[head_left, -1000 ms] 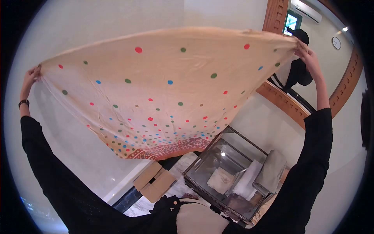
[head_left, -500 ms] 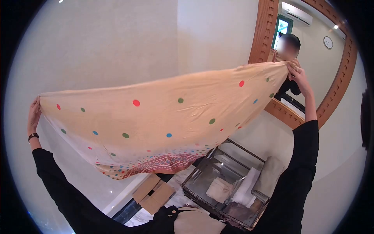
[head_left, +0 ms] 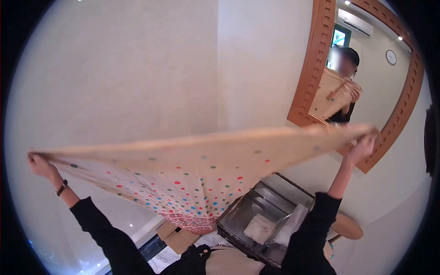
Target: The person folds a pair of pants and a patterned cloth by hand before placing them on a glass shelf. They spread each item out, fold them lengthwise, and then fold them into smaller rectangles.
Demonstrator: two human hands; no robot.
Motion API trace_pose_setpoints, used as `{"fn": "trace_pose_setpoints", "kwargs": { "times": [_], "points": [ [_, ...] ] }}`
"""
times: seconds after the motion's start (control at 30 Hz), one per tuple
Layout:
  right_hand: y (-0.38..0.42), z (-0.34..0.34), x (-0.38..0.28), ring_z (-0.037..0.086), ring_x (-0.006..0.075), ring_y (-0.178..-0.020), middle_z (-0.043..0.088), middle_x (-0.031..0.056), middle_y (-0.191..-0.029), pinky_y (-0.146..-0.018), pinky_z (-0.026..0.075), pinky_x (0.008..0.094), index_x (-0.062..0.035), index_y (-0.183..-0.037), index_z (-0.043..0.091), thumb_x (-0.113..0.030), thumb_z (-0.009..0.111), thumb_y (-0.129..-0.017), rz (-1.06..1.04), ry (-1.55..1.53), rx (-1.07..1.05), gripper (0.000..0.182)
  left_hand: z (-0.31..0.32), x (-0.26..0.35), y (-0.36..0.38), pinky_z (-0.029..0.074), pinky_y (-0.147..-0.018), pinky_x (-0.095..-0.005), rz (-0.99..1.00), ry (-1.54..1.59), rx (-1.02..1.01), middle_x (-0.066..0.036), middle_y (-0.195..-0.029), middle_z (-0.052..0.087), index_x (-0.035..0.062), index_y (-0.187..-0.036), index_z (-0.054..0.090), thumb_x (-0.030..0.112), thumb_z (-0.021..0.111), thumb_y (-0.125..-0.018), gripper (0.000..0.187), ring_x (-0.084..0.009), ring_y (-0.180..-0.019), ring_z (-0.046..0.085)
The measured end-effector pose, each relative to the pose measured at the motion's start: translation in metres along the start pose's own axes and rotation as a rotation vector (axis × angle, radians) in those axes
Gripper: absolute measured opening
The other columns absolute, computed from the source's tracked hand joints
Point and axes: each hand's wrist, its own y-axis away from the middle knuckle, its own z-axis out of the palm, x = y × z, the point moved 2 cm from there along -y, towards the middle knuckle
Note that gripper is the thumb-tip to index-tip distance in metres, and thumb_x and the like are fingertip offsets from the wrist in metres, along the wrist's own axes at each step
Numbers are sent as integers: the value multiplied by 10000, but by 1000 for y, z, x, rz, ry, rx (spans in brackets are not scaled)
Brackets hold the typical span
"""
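A cream cloth (head_left: 201,160) with red, green and blue dots and a patterned red border is stretched wide between my two raised hands. At the far left, my left hand (head_left: 42,166) is closed on one upper corner; a dark bracelet circles that wrist. On the right, my right hand (head_left: 364,145) grips the opposite corner in front of the mirror frame, slightly blurred. The cloth's lower part hangs down in folds and ends in the border near the glass-topped table.
A wood-framed mirror (head_left: 305,87) on the wall reflects a person and the cloth. Below stands a glass table (head_left: 238,206) with a folded cream cloth (head_left: 260,228) and white packets. A cardboard box (head_left: 179,239) is on the floor, and a round wooden top (head_left: 347,226) shows at right.
Both my hands have come down with the cloth. Its top edge is lower and its dotted lower part has swung into view. The round wooden top now shows at right.
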Motion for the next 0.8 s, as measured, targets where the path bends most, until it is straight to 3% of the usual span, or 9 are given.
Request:
{"fn": "trace_pose_setpoints", "kwargs": {
  "times": [0.07, 0.13, 0.17, 0.23, 0.4, 0.67, 0.73, 0.77, 0.8],
  "points": [
    [25, -29, -21, 583, 129, -844, 610, 52, -938, -696, 491, 290, 14, -1056, 612, -232, 593, -945, -68, -108, 149, 270, -37, 9, 12, 496, -700, -297, -26, 326, 179, -81, -920, 634, -37, -973, 627, 190, 534, -941, 248, -190, -832, 583],
    [56, -44, -42, 577, 124, -831, 608, 49, -929, -684, 479, 282, 12, -1059, 611, -222, 595, -943, -146, -95, 212, 262, -66, 27, 12, 491, -644, -296, -256, 498, 671, -83, -810, 603, -9, -832, 611, 152, 552, -900, 184, -191, -758, 577],
    [72, -47, -51, 574, 122, -825, 606, 47, -924, -678, 473, 277, 11, -1061, 611, -217, 597, -943, -171, -97, 222, 258, -75, 44, 20, 484, -639, -294, -253, 570, 802, -80, -806, 598, -5, -830, 608, 154, 549, -901, 184, -187, -752, 570],
    [104, -46, -68, 568, 117, -813, 604, 45, -915, -666, 461, 269, 10, -1065, 611, -207, 599, -941, -193, -90, 194, 250, -79, 80, 29, 470, -630, -289, -238, 641, 809, -72, -799, 587, 5, -825, 601, 160, 542, -904, 183, -178, -739, 556],
    [159, 5, -91, 554, 105, -781, 597, 38, -891, -636, 431, 248, 7, -1074, 610, -182, 606, -937, -50, -137, -106, 233, -42, 187, 95, 434, -607, -276, -374, 840, 519, -53, -782, 560, 29, -813, 585, 173, 526, -911, 183, -155, -708, 520],
    [232, 140, -131, 530, 86, -731, 586, 26, -853, -589, 382, 214, 1, -1089, 609, -141, 617, -931, 471, -353, -646, 213, 26, 382, 279, 377, -570, -257, -916, 958, -331, -22, -754, 517, 68, -793, 559, 193, 500, -922, 189, -118, -659, 463],
    [259, 166, -154, 525, 82, -719, 583, 23, -843, -577, 370, 205, 0, -1093, 608, -131, 620, -929, 513, -360, -663, 210, 19, 418, 324, 342, -593, -235, -831, 960, -621, 3, -753, 430, 65, -809, 495, 177, 431, -940, 184, -94, -651, 390],
    [276, 178, -175, 509, 54, -686, 585, 8, -803, -593, 386, 195, -11, -982, 654, -96, 636, -924, 439, -244, -573, 104, 17, 418, 342, 336, -599, -235, -763, 1100, -729, 3, -762, 415, 63, -834, 486, 154, 400, -944, 167, -91, -659, 376],
    [282, 181, -182, 507, 44, -689, 588, 2, -816, -597, 393, 189, -15, -965, 654, -98, 621, -937, 481, -325, -598, 94, 15, 422, 355, 330, -606, -234, -687, 1239, -833, 4, -771, 399, 61, -859, 477, 132, 369, -948, 157, -88, -667, 363]
  ]
}}
